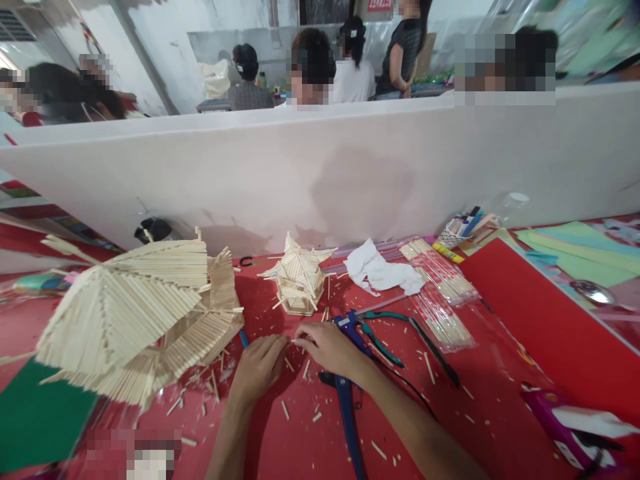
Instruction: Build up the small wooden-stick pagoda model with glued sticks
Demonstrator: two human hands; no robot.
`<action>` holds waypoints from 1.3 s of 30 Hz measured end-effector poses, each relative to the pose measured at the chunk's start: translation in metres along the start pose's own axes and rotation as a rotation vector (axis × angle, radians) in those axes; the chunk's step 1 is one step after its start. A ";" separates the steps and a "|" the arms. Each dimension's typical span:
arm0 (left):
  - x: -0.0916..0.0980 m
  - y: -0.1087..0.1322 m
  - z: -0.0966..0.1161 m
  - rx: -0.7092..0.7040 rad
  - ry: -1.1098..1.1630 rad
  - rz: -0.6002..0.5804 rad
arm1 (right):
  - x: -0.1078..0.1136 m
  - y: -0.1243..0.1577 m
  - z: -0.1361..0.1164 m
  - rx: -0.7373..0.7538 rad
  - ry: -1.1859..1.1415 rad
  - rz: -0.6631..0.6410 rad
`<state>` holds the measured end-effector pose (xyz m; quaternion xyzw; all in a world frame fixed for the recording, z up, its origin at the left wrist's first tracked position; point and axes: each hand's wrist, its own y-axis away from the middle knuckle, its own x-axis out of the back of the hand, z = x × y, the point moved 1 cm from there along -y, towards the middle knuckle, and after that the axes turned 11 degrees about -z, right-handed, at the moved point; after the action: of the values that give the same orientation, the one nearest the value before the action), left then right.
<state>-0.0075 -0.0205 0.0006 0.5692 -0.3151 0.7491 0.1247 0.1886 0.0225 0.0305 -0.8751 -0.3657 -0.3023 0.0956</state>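
Note:
My left hand (263, 363) and my right hand (325, 345) meet low over the red table, fingertips almost touching. Both are closed in a pinch. Between the fingertips shows a short pale stick piece (293, 342), and my right fingers close on it. What my left fingers hold is hidden. Just beyond them stands a small pavilion model (299, 277) made of pale wooden sticks. Left of my hands is a larger stick model (135, 307) with a sloped roof. A blue glue gun (347, 333) lies beside my right hand, partly under the forearm.
Green-handled pliers (385, 340) lie right of the glue gun. Beyond are bagged sticks (440, 300), a crumpled white tissue (383, 267) and a pen basket (457, 230). Stick scraps litter the red tabletop (300, 440). A white partition (280, 173) stands behind, with people beyond it.

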 end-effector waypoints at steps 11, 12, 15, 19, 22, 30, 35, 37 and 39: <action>0.003 -0.002 0.002 0.000 -0.017 0.033 | 0.001 0.001 -0.002 0.016 0.027 0.011; 0.003 -0.003 0.002 0.000 -0.018 0.035 | 0.001 0.001 -0.002 0.007 0.020 0.014; 0.002 -0.003 0.002 0.004 -0.016 0.031 | -0.001 0.001 -0.001 -0.034 -0.007 0.023; 0.002 -0.002 0.003 -0.002 -0.004 0.017 | -0.001 0.001 -0.002 -0.033 -0.003 0.022; 0.003 -0.002 0.004 -0.008 0.006 0.022 | -0.001 0.002 -0.003 0.006 0.011 0.020; -0.004 0.001 0.003 -0.012 0.015 0.064 | -0.001 0.002 -0.007 -0.034 0.045 0.010; -0.008 0.006 0.000 0.006 0.013 0.036 | -0.002 0.004 -0.009 -0.059 0.057 0.007; -0.009 0.008 -0.002 0.017 0.037 0.016 | -0.002 0.004 -0.010 -0.060 0.063 0.011; -0.010 0.010 -0.003 0.032 0.081 0.019 | -0.002 0.005 -0.010 -0.053 0.067 0.013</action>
<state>-0.0117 -0.0247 -0.0119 0.5373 -0.3031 0.7777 0.1209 0.1862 0.0137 0.0378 -0.8690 -0.3486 -0.3404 0.0863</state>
